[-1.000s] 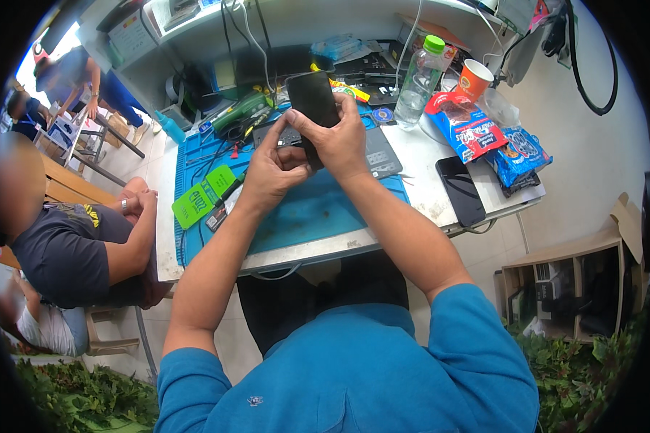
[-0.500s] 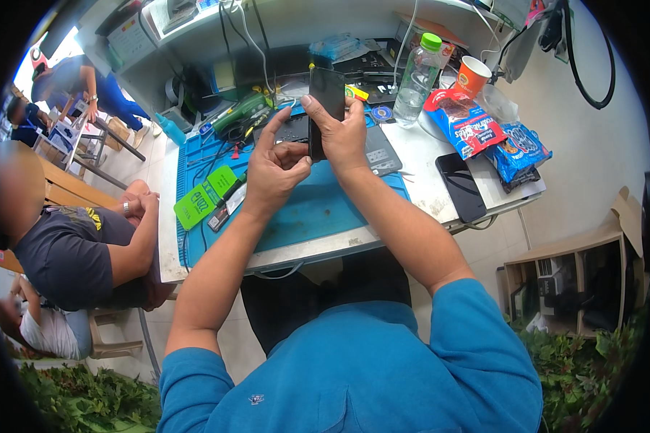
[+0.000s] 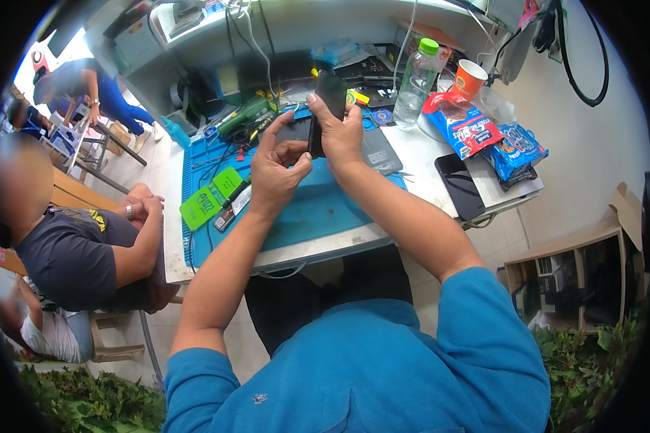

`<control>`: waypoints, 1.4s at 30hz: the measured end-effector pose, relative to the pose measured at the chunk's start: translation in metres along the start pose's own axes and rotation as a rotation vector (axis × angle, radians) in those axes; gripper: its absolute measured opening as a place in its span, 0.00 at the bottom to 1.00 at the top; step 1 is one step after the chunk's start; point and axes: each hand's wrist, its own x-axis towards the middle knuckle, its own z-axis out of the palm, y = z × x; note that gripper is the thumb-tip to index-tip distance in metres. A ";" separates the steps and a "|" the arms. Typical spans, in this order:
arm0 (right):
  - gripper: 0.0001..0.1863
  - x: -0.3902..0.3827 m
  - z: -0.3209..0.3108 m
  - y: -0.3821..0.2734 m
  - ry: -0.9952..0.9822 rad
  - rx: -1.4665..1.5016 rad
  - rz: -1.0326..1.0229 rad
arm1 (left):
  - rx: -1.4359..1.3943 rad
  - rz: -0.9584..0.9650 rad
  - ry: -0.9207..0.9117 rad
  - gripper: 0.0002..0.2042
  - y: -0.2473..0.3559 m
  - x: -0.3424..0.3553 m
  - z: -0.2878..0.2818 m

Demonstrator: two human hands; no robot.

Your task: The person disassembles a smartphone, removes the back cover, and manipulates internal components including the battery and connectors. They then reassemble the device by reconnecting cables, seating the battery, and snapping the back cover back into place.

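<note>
A black smartphone [image 3: 331, 90] is held up over the blue work mat [image 3: 307, 216], its dark face tilted. My right hand [image 3: 343, 141] is closed around it, thumb across the face and fingers curled over the far edge. With thumb and bent fingers, my left hand [image 3: 276, 169] grips the phone's lower left edge; its index finger is raised. Some of the left fingertips are hidden behind the phone. Beyond the hands lies a dark, flat device part [image 3: 296, 130], partly covered by them. A grey panel [image 3: 380, 151] rests on the mat beside my right wrist.
Bright green cards [image 3: 209, 198] and a small tool lie left of my forearm. On the right stand a water bottle [image 3: 415, 86] and a paper cup [image 3: 469, 79], with snack packets [image 3: 462, 126] and another phone [image 3: 461, 187] nearby. A person [image 3: 87, 242] sits at the left.
The phone tilts slightly differently in my hands, and the view has shifted a little. Both hands keep nearly the same hold.
</note>
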 end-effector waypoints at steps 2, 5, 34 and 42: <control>0.41 -0.004 0.005 -0.007 0.026 -0.006 0.046 | -0.006 0.001 0.012 0.42 0.002 0.001 -0.003; 0.44 0.001 0.005 -0.002 0.078 -0.003 0.030 | -0.061 -0.008 0.011 0.41 0.004 0.006 -0.002; 0.41 0.007 0.021 0.000 0.116 0.140 0.035 | 0.107 0.200 0.057 0.37 -0.002 0.003 -0.002; 0.44 0.006 -0.006 -0.026 -0.382 -0.195 0.185 | -0.258 -0.234 0.066 0.36 0.009 0.018 -0.030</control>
